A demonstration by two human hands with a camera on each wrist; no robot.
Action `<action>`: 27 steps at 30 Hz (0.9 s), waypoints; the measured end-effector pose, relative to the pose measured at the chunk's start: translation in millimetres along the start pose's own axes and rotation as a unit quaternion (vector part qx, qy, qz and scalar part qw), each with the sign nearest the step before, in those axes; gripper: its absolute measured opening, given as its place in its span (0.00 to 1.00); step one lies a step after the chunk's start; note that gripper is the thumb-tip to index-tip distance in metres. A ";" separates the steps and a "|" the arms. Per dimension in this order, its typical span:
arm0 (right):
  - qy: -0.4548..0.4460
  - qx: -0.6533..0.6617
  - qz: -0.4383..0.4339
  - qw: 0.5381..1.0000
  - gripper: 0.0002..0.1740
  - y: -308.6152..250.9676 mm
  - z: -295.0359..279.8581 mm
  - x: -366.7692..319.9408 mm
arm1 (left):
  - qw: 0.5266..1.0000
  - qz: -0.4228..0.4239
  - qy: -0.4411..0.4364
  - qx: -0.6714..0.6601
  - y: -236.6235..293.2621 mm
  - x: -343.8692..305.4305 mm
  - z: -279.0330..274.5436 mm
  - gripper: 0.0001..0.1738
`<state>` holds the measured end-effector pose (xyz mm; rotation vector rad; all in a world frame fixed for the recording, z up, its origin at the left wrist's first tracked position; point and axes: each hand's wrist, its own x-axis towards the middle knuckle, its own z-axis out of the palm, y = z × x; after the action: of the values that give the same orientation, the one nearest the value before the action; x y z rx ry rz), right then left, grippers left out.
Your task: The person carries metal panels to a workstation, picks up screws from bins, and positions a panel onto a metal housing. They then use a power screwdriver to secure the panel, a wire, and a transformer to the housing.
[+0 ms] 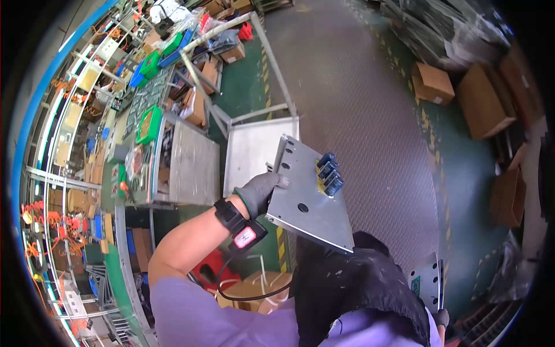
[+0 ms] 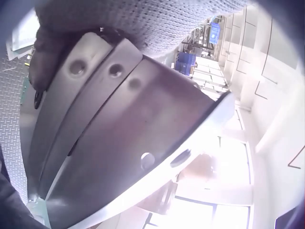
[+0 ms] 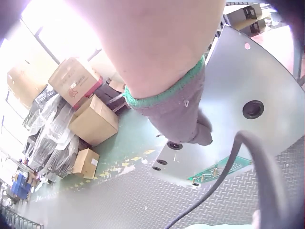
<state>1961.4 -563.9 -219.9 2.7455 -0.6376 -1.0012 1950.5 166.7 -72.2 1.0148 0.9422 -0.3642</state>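
A grey-gloved left hand (image 1: 261,192) grips the edge of a flat metal panel (image 1: 292,182), its thumb over the face. On that face stand several blue blocks (image 1: 329,173), and round dark holes dot the sheet. In the left wrist view the panel's folded edges and underside (image 2: 128,124) fill the middle, below the knitted glove (image 2: 190,24). Low at the person's right side, the gloved right hand (image 3: 176,117) holds a second metal panel (image 3: 224,90) by its edge. A green circuit board (image 3: 221,171) is fixed to this one, beside several black-rimmed holes.
A white-topped cart (image 1: 260,144) with a tubular frame stands ahead. Workbenches with green bins (image 1: 149,124) line the left. Cardboard boxes (image 1: 432,82) and plastic-wrapped stacks (image 3: 52,129) are along the right. A dark cable (image 3: 205,195) hangs near the right arm.
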 end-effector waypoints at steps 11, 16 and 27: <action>-0.021 -0.004 -0.083 0.996 0.29 -379.0 -298.1 218.6 | 0.990 0.085 -0.053 -0.103 293.4 270.0 11.7 0.33; 0.021 -0.205 -0.186 0.961 0.36 -487.2 -325.1 349.8 | 0.987 0.090 0.045 -0.127 362.9 368.8 29.6 0.30; 0.005 -0.062 -0.202 0.977 0.44 -882.3 -657.4 407.1 | 0.990 0.050 0.042 -0.127 678.0 664.8 -3.7 0.18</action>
<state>2962.7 47.0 -198.8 2.8233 -0.0059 -1.0571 2771.6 616.3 -231.3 0.8452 0.9817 -0.1139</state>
